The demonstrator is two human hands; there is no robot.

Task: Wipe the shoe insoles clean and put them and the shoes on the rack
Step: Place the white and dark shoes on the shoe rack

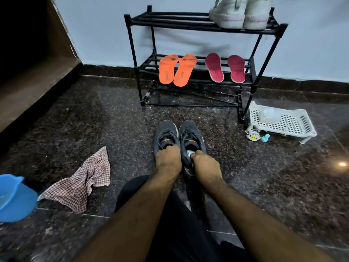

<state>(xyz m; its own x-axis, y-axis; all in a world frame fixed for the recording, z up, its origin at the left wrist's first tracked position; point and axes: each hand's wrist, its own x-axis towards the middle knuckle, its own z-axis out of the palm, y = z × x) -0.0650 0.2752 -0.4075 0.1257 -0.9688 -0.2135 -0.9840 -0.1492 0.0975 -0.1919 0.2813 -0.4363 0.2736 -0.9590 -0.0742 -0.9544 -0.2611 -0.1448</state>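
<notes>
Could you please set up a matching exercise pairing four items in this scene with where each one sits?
Items:
1. white sneakers
2. orange insoles
3. checked cloth
4. grey shoes

Places:
A. on the floor beside the blue basin
B. top shelf of the black rack
C. on the floor, held by the left hand and right hand
D. middle shelf of the rack

Pairs: 1-B, 2-D, 3-A, 4-C

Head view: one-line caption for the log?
Both hands, left and right, grip grey shoes on the floor; insoles on rack.
</notes>
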